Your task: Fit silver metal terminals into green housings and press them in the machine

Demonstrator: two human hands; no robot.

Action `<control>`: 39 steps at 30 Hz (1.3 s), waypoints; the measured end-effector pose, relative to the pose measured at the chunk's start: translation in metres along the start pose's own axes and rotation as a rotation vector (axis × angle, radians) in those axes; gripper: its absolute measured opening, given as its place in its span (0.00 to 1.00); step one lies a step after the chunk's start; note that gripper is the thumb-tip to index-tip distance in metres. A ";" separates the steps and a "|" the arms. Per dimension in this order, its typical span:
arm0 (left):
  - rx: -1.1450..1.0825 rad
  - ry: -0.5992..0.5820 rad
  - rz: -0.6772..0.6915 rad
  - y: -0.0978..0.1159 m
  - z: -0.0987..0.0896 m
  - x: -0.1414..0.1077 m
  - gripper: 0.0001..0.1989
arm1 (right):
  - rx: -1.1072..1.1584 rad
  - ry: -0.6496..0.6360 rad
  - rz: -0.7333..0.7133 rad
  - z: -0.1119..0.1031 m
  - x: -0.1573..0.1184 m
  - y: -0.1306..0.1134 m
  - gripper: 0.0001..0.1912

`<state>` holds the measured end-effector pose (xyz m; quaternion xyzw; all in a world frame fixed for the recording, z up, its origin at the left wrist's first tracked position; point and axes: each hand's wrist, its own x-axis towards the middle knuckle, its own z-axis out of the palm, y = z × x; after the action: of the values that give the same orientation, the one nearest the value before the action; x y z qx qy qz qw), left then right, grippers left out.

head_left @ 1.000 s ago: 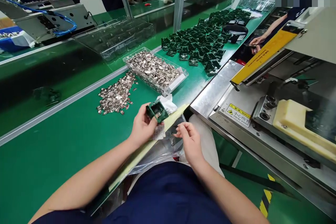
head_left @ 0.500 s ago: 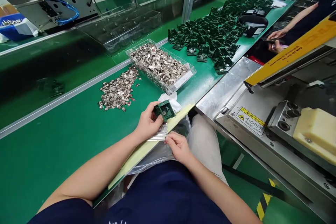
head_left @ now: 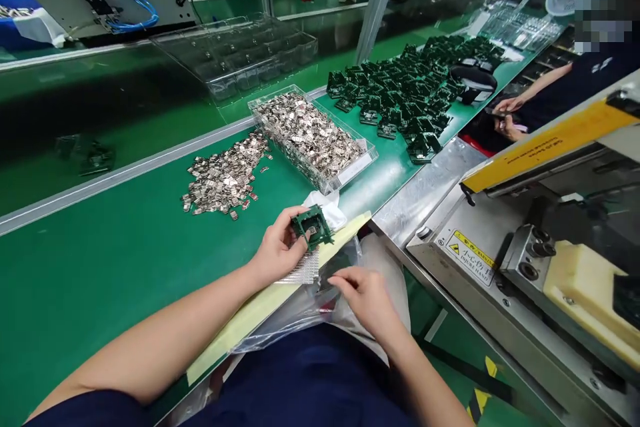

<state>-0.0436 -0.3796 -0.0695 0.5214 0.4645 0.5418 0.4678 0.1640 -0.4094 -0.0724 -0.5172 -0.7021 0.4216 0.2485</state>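
My left hand (head_left: 277, 247) is shut on a green plastic connector housing (head_left: 311, 227), which has a square open frame. Below that hand lies a strip of silver metal contacts (head_left: 303, 270), partly hidden by my fingers. My right hand (head_left: 363, 300) rests on a clear plastic bag (head_left: 305, 310), its fingers apart and nothing visible in them. A pale yellow sheet (head_left: 265, 313) runs along the bench edge beneath the strip. A white cloth (head_left: 325, 208) lies just beyond the green housing.
A loose pile of silver metal pieces (head_left: 223, 180) and a clear tray of them (head_left: 310, 137) stand ahead on the green bench (head_left: 100, 280). Several green housings (head_left: 400, 93) lie beyond. A steel machine (head_left: 500, 253) stands right; a co-worker's hands (head_left: 510, 113) show beyond it.
My right hand has moved away from the metal strip, down and right onto the plastic bag. My left hand still grips the green housing. The view has turned slightly.
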 end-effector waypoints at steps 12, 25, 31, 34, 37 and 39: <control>-0.144 -0.207 -0.045 0.005 0.005 -0.008 0.22 | 0.187 0.390 -0.342 0.001 0.035 -0.062 0.07; 0.071 -0.188 0.090 0.014 0.009 -0.011 0.16 | 0.165 0.413 -0.168 0.014 0.038 -0.060 0.09; 0.077 -0.218 0.051 0.015 0.010 -0.014 0.17 | 0.247 0.444 -0.118 0.013 0.040 -0.054 0.12; -0.014 -0.231 -0.017 0.017 0.013 -0.015 0.18 | 0.377 0.356 -0.125 0.003 0.035 -0.050 0.10; -0.086 -0.257 -0.079 0.021 0.017 -0.013 0.20 | 0.448 0.312 -0.216 -0.015 0.022 -0.045 0.07; -0.075 -0.311 -0.098 0.028 0.023 -0.012 0.20 | 0.367 0.284 -0.326 -0.032 0.009 -0.043 0.17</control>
<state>-0.0207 -0.3948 -0.0432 0.5580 0.3906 0.4481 0.5790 0.1638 -0.3951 -0.0198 -0.3978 -0.6460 0.4197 0.4982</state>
